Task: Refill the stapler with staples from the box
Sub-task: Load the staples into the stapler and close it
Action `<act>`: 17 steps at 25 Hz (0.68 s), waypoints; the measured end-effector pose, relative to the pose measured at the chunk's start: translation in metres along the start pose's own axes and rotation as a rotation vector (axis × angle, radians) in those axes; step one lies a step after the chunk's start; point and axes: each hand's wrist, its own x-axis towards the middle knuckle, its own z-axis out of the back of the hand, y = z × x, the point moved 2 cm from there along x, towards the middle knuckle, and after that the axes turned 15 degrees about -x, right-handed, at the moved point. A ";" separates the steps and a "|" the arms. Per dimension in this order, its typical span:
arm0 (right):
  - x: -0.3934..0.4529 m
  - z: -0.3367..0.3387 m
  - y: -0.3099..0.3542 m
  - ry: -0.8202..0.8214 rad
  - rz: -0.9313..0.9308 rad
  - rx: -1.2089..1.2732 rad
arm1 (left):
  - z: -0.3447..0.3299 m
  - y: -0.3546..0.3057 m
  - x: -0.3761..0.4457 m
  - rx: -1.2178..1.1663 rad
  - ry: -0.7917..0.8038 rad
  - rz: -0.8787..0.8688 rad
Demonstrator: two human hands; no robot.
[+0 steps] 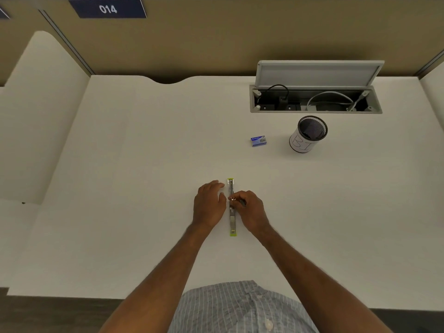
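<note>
Fingertips [232, 197] pinched on open stapler [232, 212]

White desk [134, 179] with opened stapler [232, 219], staple box [258, 141], mesh cup [308, 135].

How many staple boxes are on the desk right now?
1. The staple box sits beyond the opened stapler, just left of the mesh cup. No others visible.

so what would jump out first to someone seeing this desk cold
The two hands at the centre of the white desk: the left hand rests beside a stapler folded out flat, and the right hand pinches something small and shiny over its metal track. Further back on the right sit a small blue staple box and a mesh pen cup, with an open cable hatch behind them.
</note>
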 end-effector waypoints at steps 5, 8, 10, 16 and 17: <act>-0.001 0.007 0.004 -0.006 -0.070 0.101 | -0.004 -0.016 -0.007 -0.444 -0.065 0.296; -0.005 0.022 0.016 -0.019 -0.111 0.213 | -0.009 -0.032 -0.017 -0.971 0.111 0.556; -0.008 0.034 0.025 -0.029 -0.112 0.266 | -0.010 -0.039 -0.020 -1.168 0.229 0.586; -0.014 0.059 0.043 -0.126 -0.024 0.150 | -0.009 -0.055 -0.013 -1.470 0.288 0.662; -0.015 0.061 0.045 -0.145 0.007 0.117 | -0.009 -0.056 -0.011 -1.549 0.272 0.683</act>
